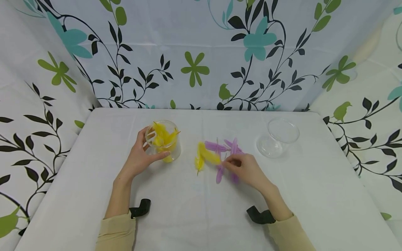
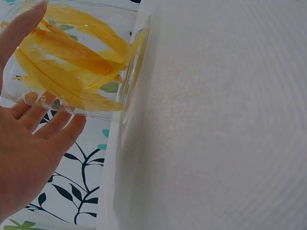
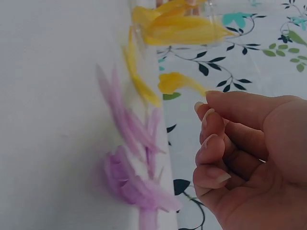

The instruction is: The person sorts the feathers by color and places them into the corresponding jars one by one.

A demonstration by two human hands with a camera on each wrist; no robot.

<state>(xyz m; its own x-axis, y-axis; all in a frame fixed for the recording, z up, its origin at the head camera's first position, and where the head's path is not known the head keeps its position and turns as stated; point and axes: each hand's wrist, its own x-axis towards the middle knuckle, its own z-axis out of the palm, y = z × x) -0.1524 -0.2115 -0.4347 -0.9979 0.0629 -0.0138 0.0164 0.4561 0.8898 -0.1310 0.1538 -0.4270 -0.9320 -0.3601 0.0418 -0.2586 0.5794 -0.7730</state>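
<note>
My left hand (image 1: 140, 157) holds a transparent cup (image 1: 176, 150) at the left of the table, thumb on the near side and fingers round the far side. Several yellow feathers (image 2: 67, 50) fill that cup, a few tips reaching its rim. Between thumb and index finger, my right hand (image 1: 248, 171) pinches a single yellow feather (image 3: 178, 82) by its end, held above the table. Another yellow feather (image 1: 199, 164) lies on the cloth just left of it. Under and beside the right hand are several purple feathers (image 1: 234, 147), partly covered by the hand.
A second transparent cup (image 1: 269, 148) stands at the back right. White cloth covers the table (image 1: 188, 216), and a patterned curtain (image 1: 163, 38) hangs behind and at both sides. Black wrist devices (image 1: 140, 208) show at both sleeves.
</note>
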